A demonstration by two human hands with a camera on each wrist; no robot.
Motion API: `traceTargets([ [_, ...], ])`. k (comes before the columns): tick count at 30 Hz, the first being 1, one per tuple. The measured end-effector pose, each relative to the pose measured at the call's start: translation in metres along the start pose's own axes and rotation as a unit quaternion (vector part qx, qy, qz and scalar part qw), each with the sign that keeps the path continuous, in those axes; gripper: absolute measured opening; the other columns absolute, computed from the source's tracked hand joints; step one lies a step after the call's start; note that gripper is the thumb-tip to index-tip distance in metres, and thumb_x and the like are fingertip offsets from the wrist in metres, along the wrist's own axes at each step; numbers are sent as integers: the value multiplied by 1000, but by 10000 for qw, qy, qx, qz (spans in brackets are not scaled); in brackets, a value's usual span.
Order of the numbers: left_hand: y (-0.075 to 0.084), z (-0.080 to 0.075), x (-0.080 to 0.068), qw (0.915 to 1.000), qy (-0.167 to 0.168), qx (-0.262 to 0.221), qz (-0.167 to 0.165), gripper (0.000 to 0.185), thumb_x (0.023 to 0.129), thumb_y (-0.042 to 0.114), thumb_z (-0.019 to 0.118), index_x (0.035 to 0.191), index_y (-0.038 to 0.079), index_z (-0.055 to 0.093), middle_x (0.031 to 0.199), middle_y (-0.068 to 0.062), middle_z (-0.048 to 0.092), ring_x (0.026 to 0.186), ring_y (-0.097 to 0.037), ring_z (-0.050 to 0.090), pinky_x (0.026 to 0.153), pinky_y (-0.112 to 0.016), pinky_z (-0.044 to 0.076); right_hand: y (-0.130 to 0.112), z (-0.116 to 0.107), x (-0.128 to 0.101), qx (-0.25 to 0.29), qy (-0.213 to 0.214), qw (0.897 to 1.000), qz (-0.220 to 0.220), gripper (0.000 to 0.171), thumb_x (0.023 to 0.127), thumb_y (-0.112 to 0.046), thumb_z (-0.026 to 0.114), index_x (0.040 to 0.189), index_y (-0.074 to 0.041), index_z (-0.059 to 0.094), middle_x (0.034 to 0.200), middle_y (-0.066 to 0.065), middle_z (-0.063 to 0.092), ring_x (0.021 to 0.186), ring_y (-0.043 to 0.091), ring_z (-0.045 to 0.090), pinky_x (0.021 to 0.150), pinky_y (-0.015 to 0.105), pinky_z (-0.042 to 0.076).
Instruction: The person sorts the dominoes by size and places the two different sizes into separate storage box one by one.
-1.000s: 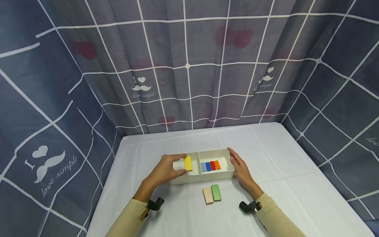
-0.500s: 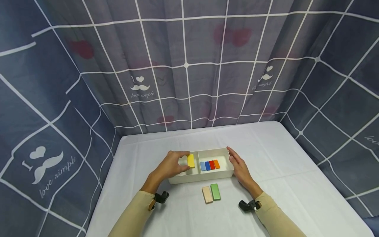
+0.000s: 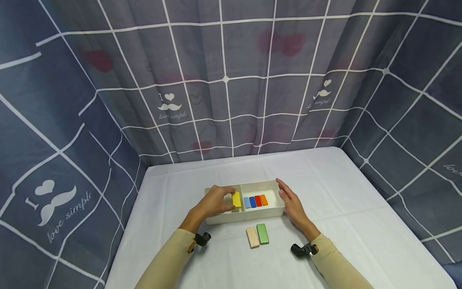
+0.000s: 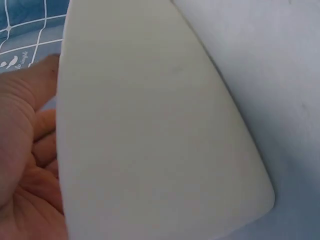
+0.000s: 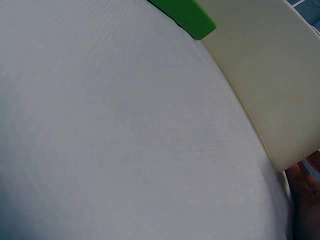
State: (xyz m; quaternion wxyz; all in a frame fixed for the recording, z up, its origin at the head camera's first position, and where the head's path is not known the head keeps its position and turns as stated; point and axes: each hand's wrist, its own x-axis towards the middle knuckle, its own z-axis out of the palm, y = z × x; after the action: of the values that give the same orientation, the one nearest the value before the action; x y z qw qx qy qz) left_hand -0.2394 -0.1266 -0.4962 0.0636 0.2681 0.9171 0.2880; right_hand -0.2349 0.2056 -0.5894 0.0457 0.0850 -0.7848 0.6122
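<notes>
A white two-compartment tray (image 3: 249, 216) sits on the white table. My left hand (image 3: 215, 203) pinches a yellow block (image 3: 236, 199) over the tray's divider, beside a row of light blue (image 3: 247, 202), blue (image 3: 252, 201), red (image 3: 258, 200) and orange (image 3: 264, 199) blocks in the right compartment. My right hand (image 3: 290, 202) rests with straight fingers against the tray's right end. A beige block (image 3: 252, 237) and a green block (image 3: 262, 233) lie on the table in front of the tray. The left wrist view shows the tray wall (image 4: 150, 130) close up; the right wrist view shows the tray corner (image 5: 265, 75) and the green block (image 5: 187, 15).
The white tablecloth (image 3: 343, 192) is ringed by a grey checked curtain (image 3: 227, 80) at the back and both sides. The table's front edge lies below my forearms.
My left hand has carried the yellow block rightward from the left compartment to the divider. The right hand and tray have stayed in place.
</notes>
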Motion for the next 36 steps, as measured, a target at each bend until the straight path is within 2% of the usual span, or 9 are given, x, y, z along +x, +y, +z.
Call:
traceTargets([
  [8,-2,10,7,9992,-60,136,-360,58,88,16,95,139,0,73,138,-15,76,126,-35,69,115,-54,55,3,0,1,33,-29,10000,-34,50,120,-26,46,169,-15,43,175,19,40,165,42,32,134,63,22],
  [18,-7,18,13,9995,-121,201,-217,51,85,11,96,132,2,77,124,-11,79,103,-23,66,103,-44,60,3,0,1,-98,-38,9999,25,51,121,-29,44,170,-18,42,176,16,38,166,40,31,135,61,21],
  [24,-7,19,15,9991,-185,213,-310,54,85,11,96,134,2,77,128,-11,78,107,-23,66,108,-43,59,3,0,2,-136,-70,9999,-3,52,121,-30,44,171,-15,41,176,18,38,165,41,31,134,61,22],
  [32,-5,18,17,9986,-299,186,-386,54,85,12,97,133,0,76,121,-11,78,104,-26,65,102,-43,59,5,0,2,-79,-78,9999,30,52,121,-26,44,171,-15,40,177,18,37,166,43,30,135,63,20],
  [36,-5,17,17,9982,-312,127,-496,58,86,15,96,138,0,74,130,-12,78,114,-28,68,111,-47,57,4,-1,2,-93,-71,9999,19,52,121,-26,44,171,-14,40,176,20,37,165,44,30,134,64,21],
])
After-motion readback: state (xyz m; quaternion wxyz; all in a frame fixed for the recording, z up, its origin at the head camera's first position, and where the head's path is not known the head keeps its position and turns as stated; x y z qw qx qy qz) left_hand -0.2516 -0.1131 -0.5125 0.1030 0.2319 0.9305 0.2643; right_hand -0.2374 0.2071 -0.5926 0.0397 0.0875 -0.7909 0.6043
